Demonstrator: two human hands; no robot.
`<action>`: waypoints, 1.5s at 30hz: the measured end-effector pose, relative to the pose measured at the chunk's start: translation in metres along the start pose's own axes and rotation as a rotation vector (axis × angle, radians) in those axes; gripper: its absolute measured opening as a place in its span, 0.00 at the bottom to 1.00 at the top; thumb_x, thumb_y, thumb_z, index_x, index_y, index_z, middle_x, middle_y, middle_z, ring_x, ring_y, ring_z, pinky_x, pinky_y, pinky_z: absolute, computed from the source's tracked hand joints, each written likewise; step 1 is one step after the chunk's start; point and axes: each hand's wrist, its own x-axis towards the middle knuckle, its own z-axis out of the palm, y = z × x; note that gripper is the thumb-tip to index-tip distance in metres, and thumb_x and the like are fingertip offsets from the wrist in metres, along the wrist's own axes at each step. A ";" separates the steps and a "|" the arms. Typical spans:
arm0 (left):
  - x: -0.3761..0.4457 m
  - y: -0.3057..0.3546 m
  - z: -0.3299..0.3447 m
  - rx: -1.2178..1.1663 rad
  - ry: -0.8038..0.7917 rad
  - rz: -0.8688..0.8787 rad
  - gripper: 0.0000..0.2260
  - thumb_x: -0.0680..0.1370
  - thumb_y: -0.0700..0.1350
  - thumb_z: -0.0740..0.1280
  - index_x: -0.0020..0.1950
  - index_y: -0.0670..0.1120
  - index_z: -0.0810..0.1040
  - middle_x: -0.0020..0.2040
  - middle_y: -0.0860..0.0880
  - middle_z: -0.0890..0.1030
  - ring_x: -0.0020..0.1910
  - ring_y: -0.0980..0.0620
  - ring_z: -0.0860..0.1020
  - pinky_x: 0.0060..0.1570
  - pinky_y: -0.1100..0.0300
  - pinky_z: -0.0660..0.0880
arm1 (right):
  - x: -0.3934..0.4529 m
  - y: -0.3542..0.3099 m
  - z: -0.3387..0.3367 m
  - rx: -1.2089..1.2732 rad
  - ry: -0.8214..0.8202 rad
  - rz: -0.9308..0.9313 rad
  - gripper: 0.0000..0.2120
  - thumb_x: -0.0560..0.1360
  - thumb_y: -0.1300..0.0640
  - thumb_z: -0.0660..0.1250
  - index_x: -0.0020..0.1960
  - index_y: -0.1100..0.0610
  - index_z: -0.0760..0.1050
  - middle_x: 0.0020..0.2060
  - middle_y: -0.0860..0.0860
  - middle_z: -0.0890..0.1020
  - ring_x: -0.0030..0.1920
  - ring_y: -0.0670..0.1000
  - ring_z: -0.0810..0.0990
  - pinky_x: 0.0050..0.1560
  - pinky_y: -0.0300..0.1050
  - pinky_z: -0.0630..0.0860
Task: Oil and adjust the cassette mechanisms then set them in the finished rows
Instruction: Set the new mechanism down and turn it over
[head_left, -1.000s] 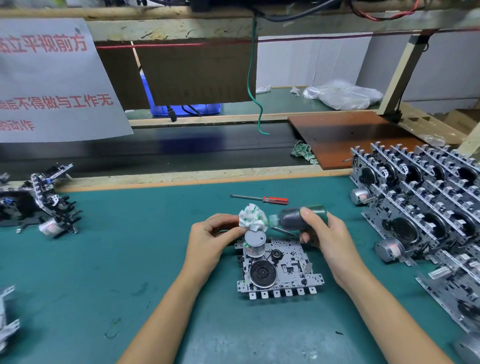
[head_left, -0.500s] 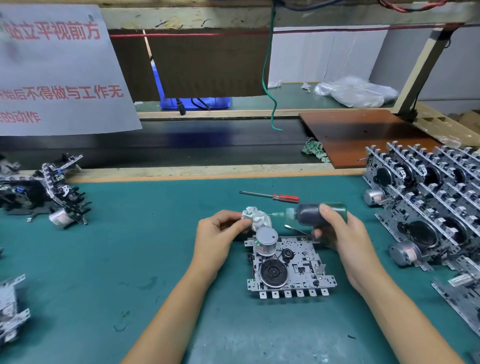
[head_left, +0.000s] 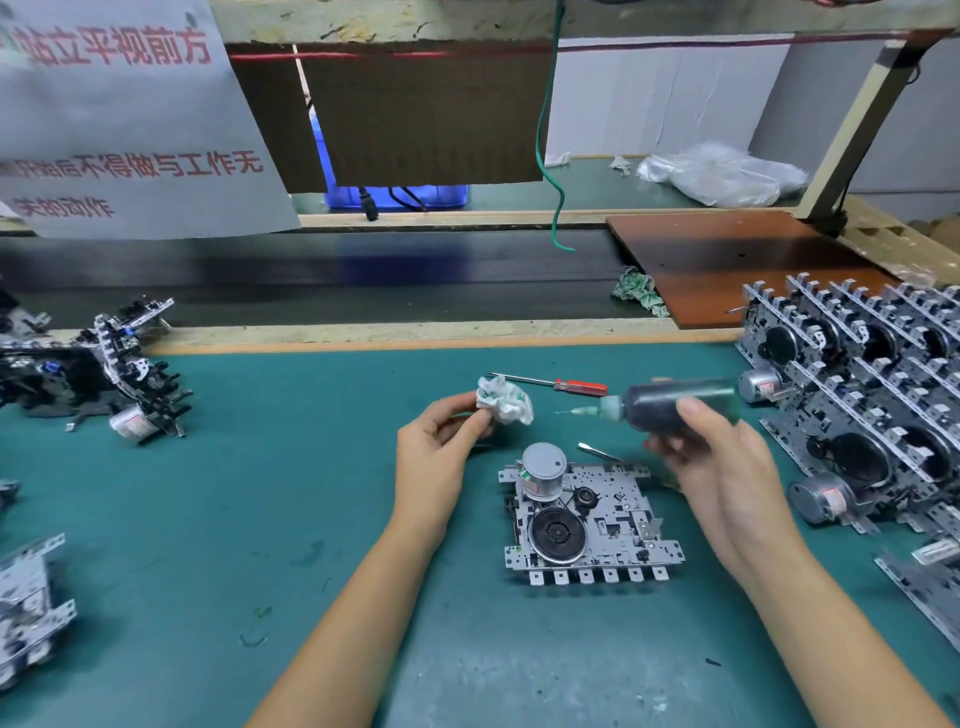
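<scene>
Head view: one cassette mechanism (head_left: 589, 519) lies flat on the green mat (head_left: 260, 519) between the two hands, untouched, its silver motor (head_left: 543, 470) standing up at the far left corner. Left hand (head_left: 441, 441) pinches one crumpled white rag (head_left: 506, 401) with thumb and curled fingers, held above the mat just past the mechanism. Right hand (head_left: 711, 457) has fingers wrapped round one dark oil bottle (head_left: 680, 405), lying sideways with its needle tip aimed left at the rag, a small gap between them. Two screwdrivers: a red-handled one (head_left: 550, 383) beyond the hands, and a second one (head_left: 600, 451) whose tip shows just beside the mechanism, handle hidden by the right hand. Finished mechanisms stand in rows (head_left: 872, 395) at right, exact count not clear. More mechanisms in a pile (head_left: 104, 374) at far left. Behind the mat: a dark conveyor belt (head_left: 311, 280), a brown board (head_left: 737, 260), one hanging green wire (head_left: 550, 156), a paper sign (head_left: 124, 119) with red characters, and a plastic bag (head_left: 722, 174).
</scene>
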 end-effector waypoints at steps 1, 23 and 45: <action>0.000 0.001 0.000 0.011 -0.016 0.011 0.11 0.76 0.30 0.66 0.52 0.43 0.80 0.44 0.47 0.84 0.40 0.57 0.82 0.44 0.69 0.75 | -0.002 -0.003 0.000 0.061 -0.010 -0.019 0.11 0.70 0.56 0.64 0.50 0.58 0.76 0.41 0.48 0.84 0.41 0.44 0.80 0.42 0.34 0.77; 0.000 -0.002 0.003 0.076 -0.055 0.031 0.10 0.78 0.33 0.64 0.47 0.46 0.80 0.41 0.53 0.81 0.37 0.60 0.78 0.40 0.68 0.75 | -0.076 0.032 0.057 -0.229 0.348 -0.189 0.07 0.68 0.51 0.68 0.36 0.55 0.76 0.26 0.44 0.80 0.24 0.40 0.74 0.25 0.31 0.71; 0.000 -0.003 0.002 0.113 -0.067 0.043 0.11 0.77 0.33 0.64 0.44 0.47 0.81 0.37 0.56 0.83 0.37 0.60 0.78 0.39 0.67 0.75 | -0.070 0.038 0.050 -0.363 0.274 -0.191 0.13 0.70 0.46 0.66 0.37 0.56 0.74 0.26 0.45 0.77 0.25 0.42 0.71 0.28 0.33 0.68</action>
